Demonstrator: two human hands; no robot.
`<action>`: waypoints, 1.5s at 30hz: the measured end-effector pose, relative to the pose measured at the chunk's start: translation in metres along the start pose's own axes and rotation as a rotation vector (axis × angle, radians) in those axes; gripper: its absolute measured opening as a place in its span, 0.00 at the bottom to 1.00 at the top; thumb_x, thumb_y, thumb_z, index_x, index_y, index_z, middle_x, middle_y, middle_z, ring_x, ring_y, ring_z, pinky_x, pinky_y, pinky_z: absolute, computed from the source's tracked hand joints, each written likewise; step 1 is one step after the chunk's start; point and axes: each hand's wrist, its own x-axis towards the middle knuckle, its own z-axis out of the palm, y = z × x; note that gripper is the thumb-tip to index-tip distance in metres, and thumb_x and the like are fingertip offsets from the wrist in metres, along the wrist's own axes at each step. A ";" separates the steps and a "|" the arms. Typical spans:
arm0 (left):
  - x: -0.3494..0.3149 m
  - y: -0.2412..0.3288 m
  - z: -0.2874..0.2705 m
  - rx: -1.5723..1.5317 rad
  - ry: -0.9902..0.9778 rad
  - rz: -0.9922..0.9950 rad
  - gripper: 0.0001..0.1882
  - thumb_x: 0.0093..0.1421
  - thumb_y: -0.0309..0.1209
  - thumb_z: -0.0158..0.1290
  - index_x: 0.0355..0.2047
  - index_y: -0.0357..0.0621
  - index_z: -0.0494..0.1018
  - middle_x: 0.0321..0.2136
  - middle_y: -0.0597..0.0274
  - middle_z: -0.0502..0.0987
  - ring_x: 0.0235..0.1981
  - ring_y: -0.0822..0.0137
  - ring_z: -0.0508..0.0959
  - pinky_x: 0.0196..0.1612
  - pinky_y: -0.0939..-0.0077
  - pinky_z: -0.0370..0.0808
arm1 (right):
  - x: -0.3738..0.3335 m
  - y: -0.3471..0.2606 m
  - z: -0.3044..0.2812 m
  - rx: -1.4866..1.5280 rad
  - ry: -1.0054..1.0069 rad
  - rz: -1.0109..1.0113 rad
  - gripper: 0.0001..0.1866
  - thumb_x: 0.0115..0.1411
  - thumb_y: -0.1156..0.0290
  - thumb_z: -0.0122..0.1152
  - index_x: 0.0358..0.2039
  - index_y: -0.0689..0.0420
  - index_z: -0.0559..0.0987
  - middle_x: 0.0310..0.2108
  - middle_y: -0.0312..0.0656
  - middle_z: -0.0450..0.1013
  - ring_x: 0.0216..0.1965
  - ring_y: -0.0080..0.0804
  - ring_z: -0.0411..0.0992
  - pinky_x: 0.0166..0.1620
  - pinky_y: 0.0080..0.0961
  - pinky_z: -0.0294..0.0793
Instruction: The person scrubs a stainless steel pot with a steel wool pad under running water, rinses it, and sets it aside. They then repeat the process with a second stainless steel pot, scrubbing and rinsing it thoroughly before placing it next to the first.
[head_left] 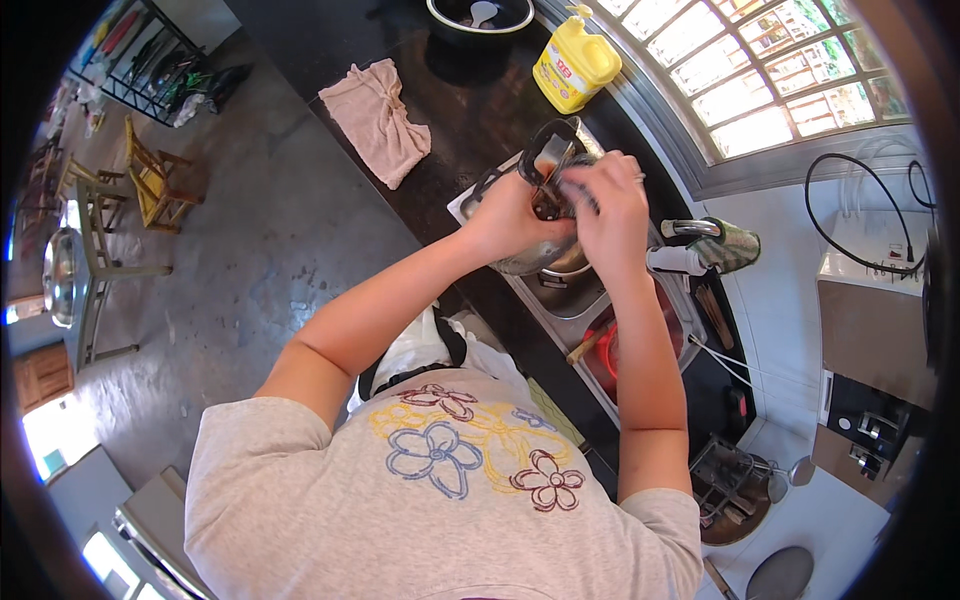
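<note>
Both hands work together over the stainless steel sink (570,300) set into the dark tabletop (470,110). The left hand (510,215) is clamped on the rim of a round, shiny metal pot (530,262), holding it tilted above the basin. The right hand (612,200) is closed on something pressed against a dark-rimmed glass lid (548,150) at the pot's upper edge; what it grips is blurred and cannot be identified.

Risks, as judged from this position:
1. The pot is held in the air by 1 hand only. Polished metal is smooth, and if wet it could slip and drop into the basin.
2. The glass lid is hard and brittle. A knock against the metal rim or the tap (690,228) just beside the right hand could chip it.

Materials nearby: a soft, crumpled beige cloth (378,118) lies on the tabletop, well apart from the hands. A yellow plastic pump bottle (575,65), squat and glossy, stands near the window ledge beyond the pot.
</note>
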 end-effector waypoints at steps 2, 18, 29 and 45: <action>0.001 0.001 -0.001 -0.012 0.004 -0.010 0.24 0.44 0.26 0.67 0.39 0.37 0.67 0.30 0.64 0.74 0.32 0.79 0.71 0.39 0.79 0.72 | -0.003 -0.003 0.000 0.046 -0.026 -0.013 0.10 0.42 0.81 0.63 0.28 0.58 0.78 0.26 0.41 0.65 0.33 0.43 0.67 0.38 0.36 0.68; 0.007 -0.003 0.004 -0.077 -0.025 -0.057 0.28 0.44 0.28 0.68 0.43 0.35 0.67 0.35 0.64 0.74 0.38 0.77 0.71 0.44 0.78 0.71 | -0.003 0.023 -0.003 -0.170 0.131 -0.062 0.08 0.43 0.77 0.64 0.26 0.55 0.79 0.25 0.39 0.65 0.31 0.40 0.66 0.37 0.34 0.66; 0.006 0.006 0.008 -0.139 -0.012 0.021 0.33 0.44 0.28 0.68 0.50 0.35 0.66 0.41 0.61 0.74 0.43 0.74 0.71 0.50 0.76 0.68 | -0.026 0.006 -0.018 0.009 0.135 0.156 0.08 0.45 0.80 0.64 0.28 0.57 0.79 0.26 0.41 0.65 0.32 0.40 0.65 0.38 0.31 0.65; 0.001 -0.001 0.004 -0.066 0.059 0.195 0.31 0.47 0.35 0.69 0.45 0.34 0.66 0.37 0.64 0.74 0.38 0.75 0.73 0.42 0.81 0.71 | -0.022 0.005 -0.014 0.079 0.230 0.301 0.06 0.47 0.76 0.66 0.28 0.58 0.80 0.25 0.41 0.67 0.33 0.38 0.68 0.38 0.31 0.67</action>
